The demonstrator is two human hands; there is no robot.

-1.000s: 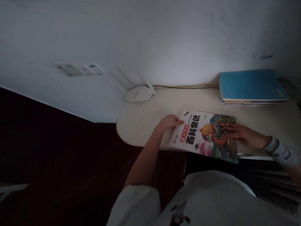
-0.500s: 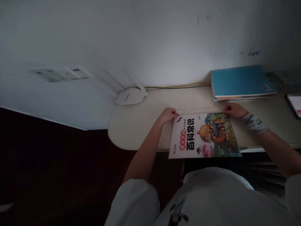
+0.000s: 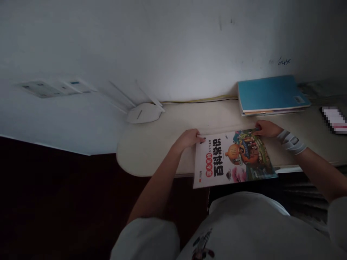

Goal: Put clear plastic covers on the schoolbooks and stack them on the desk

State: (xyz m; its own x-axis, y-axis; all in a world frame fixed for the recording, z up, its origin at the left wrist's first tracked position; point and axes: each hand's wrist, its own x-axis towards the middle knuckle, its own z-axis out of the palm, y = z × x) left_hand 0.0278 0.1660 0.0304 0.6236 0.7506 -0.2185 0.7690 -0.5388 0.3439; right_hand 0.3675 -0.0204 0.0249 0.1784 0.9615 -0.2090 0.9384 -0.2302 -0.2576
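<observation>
Between my hands is a book [image 3: 230, 157] with a colourful cover: large black Chinese characters on white at the left, an orange gourd-shaped house at the right. Its near edge overhangs the front of the cream table [image 3: 151, 144]. My left hand [image 3: 189, 139] grips the far left corner, thumb on the cover. At the far right corner my right hand [image 3: 267, 129] pinches the book, and a pale band wraps that wrist. The fingers under the book are hidden.
A blue-covered stack of books [image 3: 272, 93] lies against the wall. A white router [image 3: 145, 113] with antennas stands at the table's left end, with cables [image 3: 200, 100] along the wall. A phone with a blurred screen [image 3: 334, 119] lies at the right. A socket panel [image 3: 51, 88] is on the wall.
The view has shifted slightly, so the table and router appear further left. The book has tilted a little, its left side nearer me. Both hands now have a fuller grip on its far corners.
</observation>
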